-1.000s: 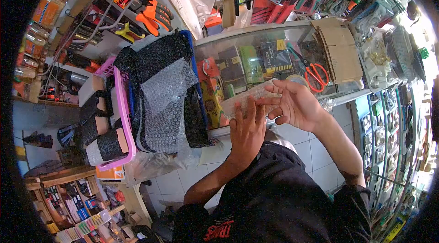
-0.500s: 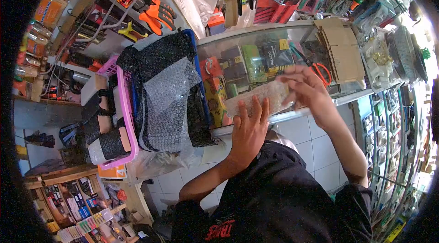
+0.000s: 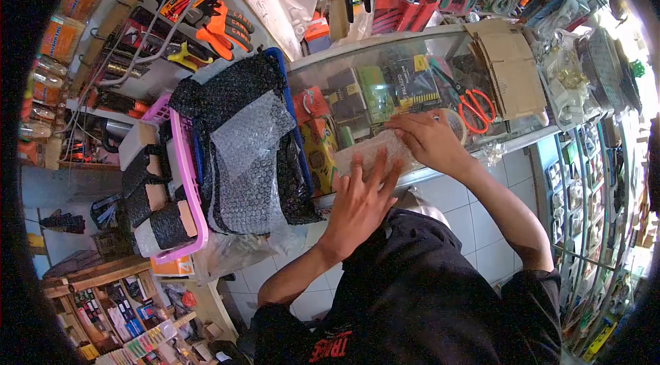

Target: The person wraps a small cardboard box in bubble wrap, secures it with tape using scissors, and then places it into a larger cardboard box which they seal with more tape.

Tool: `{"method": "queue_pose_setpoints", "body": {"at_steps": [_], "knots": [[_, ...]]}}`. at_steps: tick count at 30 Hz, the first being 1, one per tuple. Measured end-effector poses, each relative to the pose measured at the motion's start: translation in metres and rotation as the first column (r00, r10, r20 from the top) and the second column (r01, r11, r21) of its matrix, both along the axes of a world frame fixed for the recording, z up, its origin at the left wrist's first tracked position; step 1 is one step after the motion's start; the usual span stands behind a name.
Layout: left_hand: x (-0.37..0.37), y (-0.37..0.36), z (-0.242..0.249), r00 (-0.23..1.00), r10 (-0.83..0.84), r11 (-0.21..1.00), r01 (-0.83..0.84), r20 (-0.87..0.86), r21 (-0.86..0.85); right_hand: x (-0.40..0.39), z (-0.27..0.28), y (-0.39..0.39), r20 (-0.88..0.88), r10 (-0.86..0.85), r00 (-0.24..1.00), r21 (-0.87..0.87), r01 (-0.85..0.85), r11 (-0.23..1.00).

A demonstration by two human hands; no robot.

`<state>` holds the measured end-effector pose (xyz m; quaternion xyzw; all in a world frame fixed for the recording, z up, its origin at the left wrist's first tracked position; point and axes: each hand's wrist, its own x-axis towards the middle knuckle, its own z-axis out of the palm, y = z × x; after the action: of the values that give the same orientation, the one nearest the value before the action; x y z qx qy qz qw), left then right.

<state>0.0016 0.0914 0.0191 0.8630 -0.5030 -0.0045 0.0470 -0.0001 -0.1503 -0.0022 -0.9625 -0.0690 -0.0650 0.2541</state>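
Note:
A package in clear bubble wrap [image 3: 368, 147] lies along the front edge of a glass counter. My left hand [image 3: 361, 201] rests on its near side, fingers spread and stretched over the wrap. My right hand [image 3: 432, 145] lies flat over the package's right end, hiding that part. Just beyond the right wrist a roll of tape [image 3: 455, 124] shows in part, partly covered by the hand. Scissors with orange handles [image 3: 476, 111] lie on the glass to the right of it.
Left of the counter, a blue crate [image 3: 276, 56] holds black and clear bubble wrap [image 3: 251, 159]. A pink basket [image 3: 184, 179] with wrapped boxes stands beside it. Folded cardboard [image 3: 505, 76] lies at the counter's right end. Tools hang behind.
My right hand has come down from above the package and now lies flat on its right end. The tape roll has come into sight. My left hand stays on the package.

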Motion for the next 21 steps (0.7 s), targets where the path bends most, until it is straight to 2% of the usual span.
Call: {"method": "queue_pose_setpoints", "body": {"at_steps": [2, 5, 8, 11, 17, 21], "knots": [[0.001, 0.003, 0.0, 0.999, -0.017, 1.0, 0.017, -0.029, -0.013, 0.0, -0.001, -0.001, 0.04, 0.025, 0.999, -0.013, -0.025, 1.0], [0.002, 0.004, -0.001, 0.999, -0.038, 0.999, 0.037, 0.039, 0.019, -0.001, 0.005, 0.002, 0.065, -0.022, 0.998, 0.107, 0.015, 0.994], [0.003, 0.003, -0.001, 0.989, -0.055, 0.994, 0.041, 0.137, 0.101, -0.01, 0.025, -0.003, 0.153, 0.169, 0.974, -0.14, -0.148, 0.979], [0.002, 0.003, -0.004, 0.987, -0.057, 0.993, 0.041, 0.15, 0.107, -0.023, 0.03, -0.005, 0.072, 0.283, 0.956, -0.219, -0.262, 0.94], [0.005, 0.008, -0.008, 0.969, -0.133, 0.98, 0.096, 0.209, 0.177, -0.031, 0.037, -0.012, 0.021, 0.342, 0.939, -0.205, -0.331, 0.921], [0.007, 0.012, -0.006, 0.96, -0.173, 0.976, 0.137, 0.221, 0.168, -0.03, 0.027, -0.016, 0.006, 0.351, 0.936, -0.302, -0.333, 0.893]]}}
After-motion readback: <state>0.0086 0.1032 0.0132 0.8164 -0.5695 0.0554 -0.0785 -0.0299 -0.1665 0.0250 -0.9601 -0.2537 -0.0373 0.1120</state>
